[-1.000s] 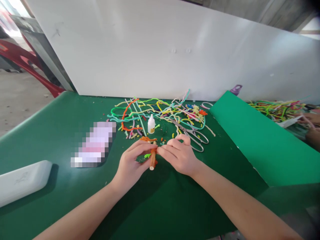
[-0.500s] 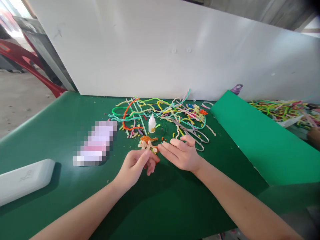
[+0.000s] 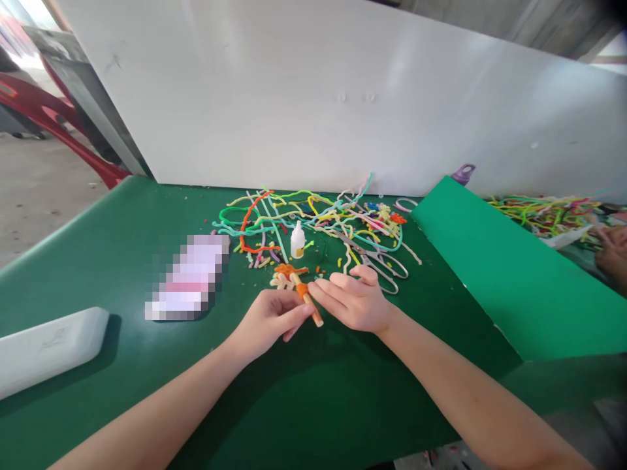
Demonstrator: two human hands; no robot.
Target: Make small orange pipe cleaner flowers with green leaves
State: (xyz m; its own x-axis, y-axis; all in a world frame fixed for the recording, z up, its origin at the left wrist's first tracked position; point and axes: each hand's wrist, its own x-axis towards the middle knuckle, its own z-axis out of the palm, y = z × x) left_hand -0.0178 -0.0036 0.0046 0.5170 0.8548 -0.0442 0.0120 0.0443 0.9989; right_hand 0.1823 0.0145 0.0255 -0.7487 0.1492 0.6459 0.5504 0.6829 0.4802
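Observation:
My left hand point(image 3: 274, 318) is closed on a short pale stick point(image 3: 315, 316) wrapped with an orange band point(image 3: 302, 289). At the stick's far end sit curled cream and orange fuzzy pipe-cleaner shapes point(image 3: 289, 269); whether they are fixed to it is hard to see. My right hand point(image 3: 353, 301) has its fingers stretched toward the band, the tips at or just beside it, and no object shows in it. Just beyond the hands a small white bottle point(image 3: 297, 241) stands upright. Scissors point(image 3: 375, 256) with grey handles lie behind my right hand.
A pile of coloured pipe cleaners point(image 3: 313, 209) with cut bits spreads along the white board point(image 3: 313, 98). To the left lie a blurred-out phone-like object point(image 3: 189, 281) and a white case point(image 3: 53, 346). A green panel point(image 3: 519, 281) slants at right; another person's hand point(image 3: 612, 251) is beyond it.
The stick has turned in my left hand: its near end and orange band now show, and the round white detail is out of sight. My right hand has barely moved.

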